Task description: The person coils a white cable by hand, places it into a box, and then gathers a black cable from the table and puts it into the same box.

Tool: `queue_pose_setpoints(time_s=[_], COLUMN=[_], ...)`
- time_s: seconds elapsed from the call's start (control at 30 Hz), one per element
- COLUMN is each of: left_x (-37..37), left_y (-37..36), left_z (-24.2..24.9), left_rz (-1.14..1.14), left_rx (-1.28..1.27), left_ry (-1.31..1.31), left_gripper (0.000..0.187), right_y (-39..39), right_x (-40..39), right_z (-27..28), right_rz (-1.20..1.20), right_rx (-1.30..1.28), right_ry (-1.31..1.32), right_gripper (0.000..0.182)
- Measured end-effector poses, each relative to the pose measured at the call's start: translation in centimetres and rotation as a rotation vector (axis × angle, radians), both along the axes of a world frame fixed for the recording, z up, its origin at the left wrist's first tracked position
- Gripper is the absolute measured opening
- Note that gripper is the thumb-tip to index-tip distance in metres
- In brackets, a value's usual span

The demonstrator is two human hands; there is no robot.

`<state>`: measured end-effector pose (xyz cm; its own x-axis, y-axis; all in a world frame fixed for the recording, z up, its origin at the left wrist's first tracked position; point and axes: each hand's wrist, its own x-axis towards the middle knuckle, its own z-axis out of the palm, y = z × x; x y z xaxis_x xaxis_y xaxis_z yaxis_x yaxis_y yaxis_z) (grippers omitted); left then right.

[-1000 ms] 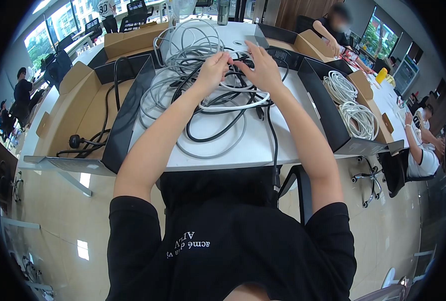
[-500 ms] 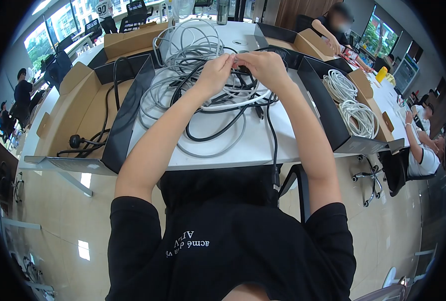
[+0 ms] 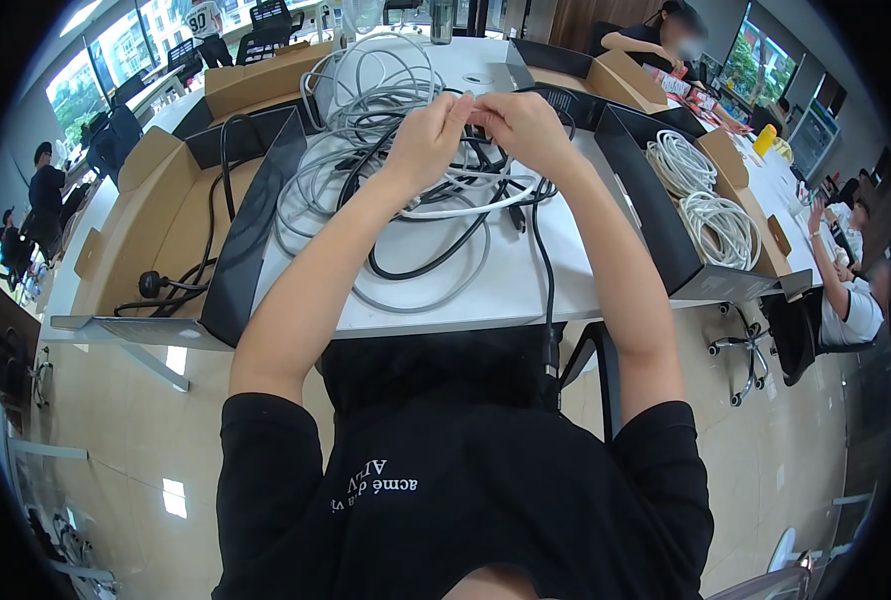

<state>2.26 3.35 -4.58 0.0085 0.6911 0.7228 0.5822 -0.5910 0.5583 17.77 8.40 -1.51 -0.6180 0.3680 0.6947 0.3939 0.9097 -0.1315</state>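
Note:
My left hand (image 3: 425, 142) and my right hand (image 3: 525, 132) meet over the middle of the table, fingertips pinched together. Whatever sits between the fingers is too small and covered to make out. Beneath and around them lies a tangle of grey cables (image 3: 393, 100), mixed with black ones. One black cable (image 3: 405, 277) makes a loop toward the near side of the table. Another black cable (image 3: 543, 265) runs from beside my right hand over the front edge and hangs down. A white cable (image 3: 445, 213) crosses the heap below my hands.
At the left, an open box (image 3: 105, 270) holds black cables with a plug (image 3: 150, 284). The open box (image 3: 655, 240) at right contains coiled white cables (image 3: 717, 230). Two more open boxes (image 3: 265, 80) (image 3: 620, 85) stand farther back. Other people sit at neighbouring tables.
Both hands have shifted slightly up and away, still touching at the fingertips. The cables lie almost as before. A person at the back right has changed posture.

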Motion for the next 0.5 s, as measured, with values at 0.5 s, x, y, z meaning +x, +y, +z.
queue_pose_setpoints(time_s=[0.5], left_x=[-0.8], left_y=[-0.9], left_z=[2.3], left_rz=[-0.133], left_rx=[0.021], left_ry=[-0.301], left_gripper=[0.037], right_y=[0.1], right_x=[-0.5], right_z=[0.0], right_rz=[0.43], right_rx=[-0.728], right_ry=[0.51], right_gripper=[0.027])
